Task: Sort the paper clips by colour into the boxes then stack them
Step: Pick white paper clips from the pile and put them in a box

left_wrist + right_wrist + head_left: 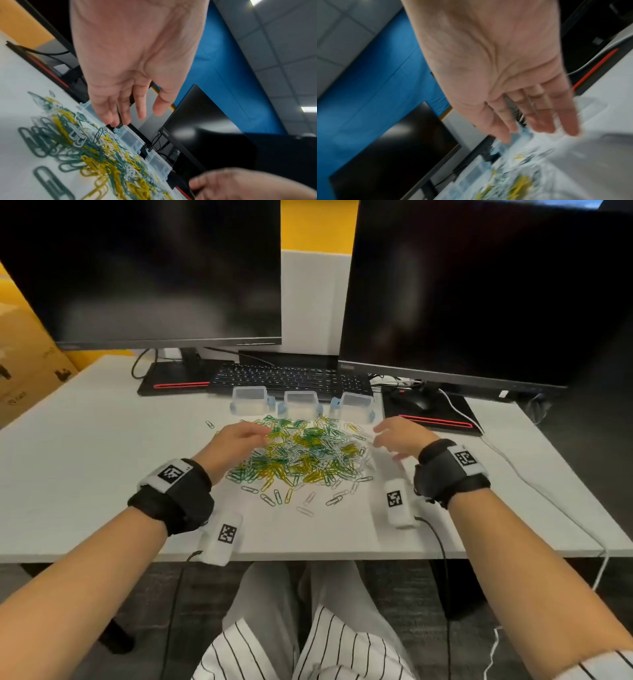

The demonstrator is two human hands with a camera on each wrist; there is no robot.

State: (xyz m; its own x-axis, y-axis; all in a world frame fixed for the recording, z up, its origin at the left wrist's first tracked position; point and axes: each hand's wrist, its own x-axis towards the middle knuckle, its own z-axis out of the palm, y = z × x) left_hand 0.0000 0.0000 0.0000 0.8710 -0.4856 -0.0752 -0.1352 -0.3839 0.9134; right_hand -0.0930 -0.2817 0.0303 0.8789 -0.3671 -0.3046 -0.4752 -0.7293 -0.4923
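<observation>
A heap of green, yellow and white paper clips (301,455) (96,152) (518,182) lies mid-table. Behind it stand three clear plastic boxes with blue latches: left box (249,399), middle box (301,402) (131,138), right box (354,405) (158,162). My left hand (236,445) (126,108) hovers over the heap's left edge, fingers relaxed and holding nothing. My right hand (399,436) (539,121) hovers at the heap's right edge, fingers straight and empty; its wrist view is blurred.
A black keyboard (291,378) lies behind the boxes under two dark monitors (147,268) (489,289). A mouse (416,402) sits on the right monitor's base. White cables (534,487) run along the right side. Loose clips (291,498) lie scattered toward the table's front edge.
</observation>
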